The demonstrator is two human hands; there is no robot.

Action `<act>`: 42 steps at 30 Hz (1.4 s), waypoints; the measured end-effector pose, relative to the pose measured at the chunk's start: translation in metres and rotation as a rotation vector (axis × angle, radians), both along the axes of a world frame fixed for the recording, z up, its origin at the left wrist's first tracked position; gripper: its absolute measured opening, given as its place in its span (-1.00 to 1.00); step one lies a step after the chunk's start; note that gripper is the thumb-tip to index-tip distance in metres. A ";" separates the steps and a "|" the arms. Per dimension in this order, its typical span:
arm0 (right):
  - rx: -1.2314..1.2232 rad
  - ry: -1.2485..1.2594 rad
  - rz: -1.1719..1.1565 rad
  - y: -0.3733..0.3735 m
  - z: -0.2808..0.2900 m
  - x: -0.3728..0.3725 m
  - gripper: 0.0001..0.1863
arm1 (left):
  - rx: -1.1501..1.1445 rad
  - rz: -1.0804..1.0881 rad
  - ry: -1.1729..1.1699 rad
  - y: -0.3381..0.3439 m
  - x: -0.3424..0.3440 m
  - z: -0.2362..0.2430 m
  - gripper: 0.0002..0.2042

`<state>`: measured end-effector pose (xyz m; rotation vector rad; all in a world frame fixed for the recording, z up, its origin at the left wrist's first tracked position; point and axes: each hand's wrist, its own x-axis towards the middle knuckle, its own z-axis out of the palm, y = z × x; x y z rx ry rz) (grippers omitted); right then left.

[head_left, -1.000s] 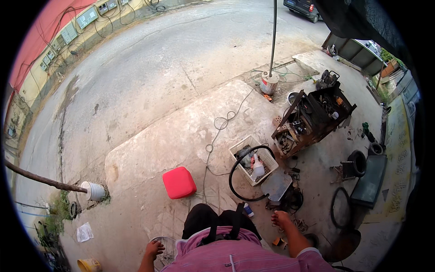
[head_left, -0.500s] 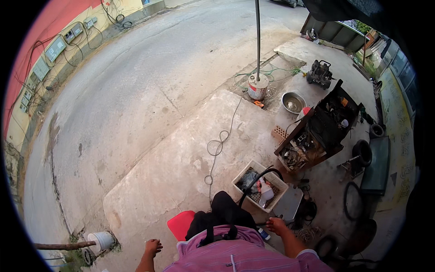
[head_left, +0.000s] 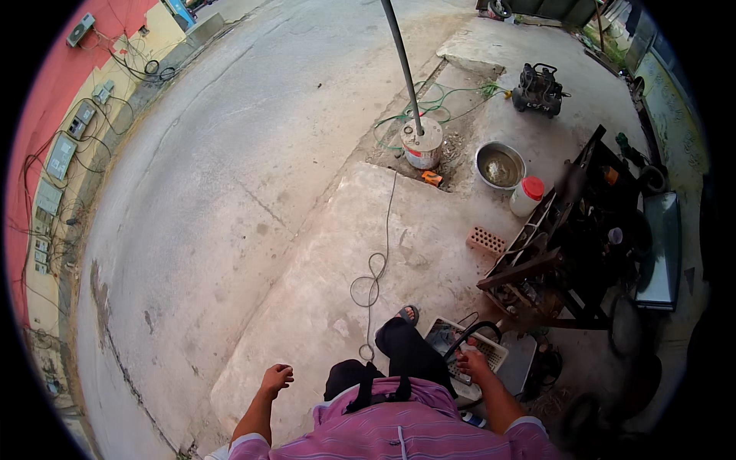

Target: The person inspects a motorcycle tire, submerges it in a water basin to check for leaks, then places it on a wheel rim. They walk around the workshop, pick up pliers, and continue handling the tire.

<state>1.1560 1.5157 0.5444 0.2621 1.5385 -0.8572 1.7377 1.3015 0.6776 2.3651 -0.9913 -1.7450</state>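
My left hand [head_left: 277, 379] hangs beside my body over the concrete, its fingers loosely bent and holding nothing. My right hand [head_left: 473, 366] hovers over the pale plastic basket [head_left: 500, 356], with nothing visible in its loosely spread fingers. A thick black curved hose [head_left: 481, 325] arches over the basket close to that hand. Mixed small items in the basket are partly hidden by my hand and knee. My sandalled foot [head_left: 409, 313] shows beyond my dark trousers.
A dark cluttered stand [head_left: 540, 267] is at the right, near a perforated brick [head_left: 485, 240], red-lidded jar [head_left: 527, 196] and metal basin [head_left: 500, 165]. A thin cable [head_left: 373, 285] lies looped ahead. A pole stands in a bucket [head_left: 422, 146]; an air compressor [head_left: 539, 92] sits beyond.
My view has shifted forward and turned. The red seat behind my legs has left view, and a foot now shows ahead. My right hand has moved over the basket; my left has swung forward.
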 end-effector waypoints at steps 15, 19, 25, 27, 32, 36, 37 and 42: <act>-0.610 -0.282 -0.823 -0.346 0.089 -0.169 -0.52 | 0.192 -0.392 -0.118 -0.373 -0.205 -0.061 -0.70; -0.765 -0.221 -1.004 -0.413 0.098 -0.245 -0.41 | 0.048 -0.504 -0.138 -0.517 -0.323 -0.087 -0.70; -0.817 -0.245 -1.198 -0.489 0.093 -0.339 -0.38 | -0.127 -0.695 -0.100 -0.676 -0.565 -0.138 -0.70; -0.815 -0.228 -1.233 -0.507 0.090 -0.376 -0.36 | -0.093 -0.773 0.066 -0.687 -0.688 -0.143 -0.70; -0.776 -0.240 -1.279 -0.566 0.058 -0.480 -0.35 | -0.015 -0.909 0.467 -0.657 -0.920 -0.145 -0.65; -0.638 -0.247 -1.269 -0.603 -0.001 -0.560 -0.35 | 0.111 -0.871 0.474 -0.641 -1.016 -0.211 -0.64; -0.607 -0.250 -1.250 -0.607 -0.021 -0.576 -0.35 | 0.140 -0.829 0.460 -0.639 -1.032 -0.231 -0.64; -0.474 -0.265 -1.256 -0.627 -0.126 -0.647 -0.33 | 0.213 -0.678 0.414 -0.634 -1.101 -0.354 -0.63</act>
